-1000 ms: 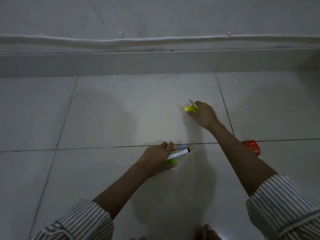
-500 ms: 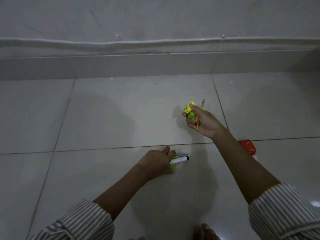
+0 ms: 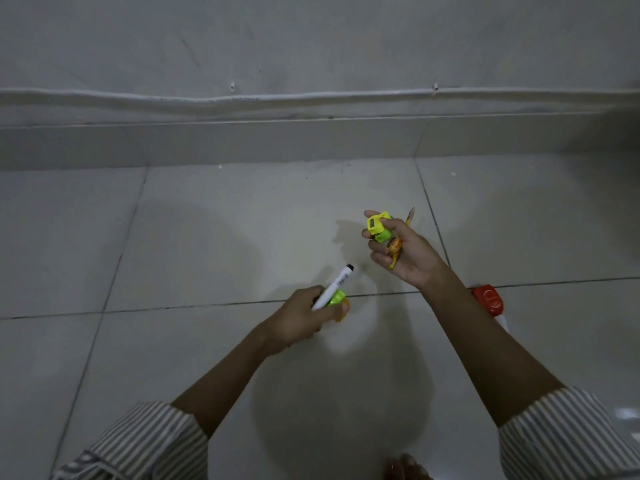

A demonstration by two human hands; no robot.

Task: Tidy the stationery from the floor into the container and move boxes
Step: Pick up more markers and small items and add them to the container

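Lettering runs along the white marker (image 3: 337, 285) but is too small to read. The left hand (image 3: 304, 315), knuckles up and low over the floor (image 3: 207, 237), has its fingers closed around that marker and a green piece (image 3: 336, 298). The right hand (image 3: 403, 252), palm turned up, grips a yellow-green sharpener (image 3: 378, 228) and an orange pencil (image 3: 395, 252). A red item (image 3: 487, 299) lies on the floor beside the right forearm. Bare tiles reach to the skirting (image 3: 277, 143) ahead

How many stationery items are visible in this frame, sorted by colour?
White marker: 1
Yellow-green items: 2, one in the right hand, one in the left hand
Orange pencil: 1
Red item on the floor: 1
Total: 5
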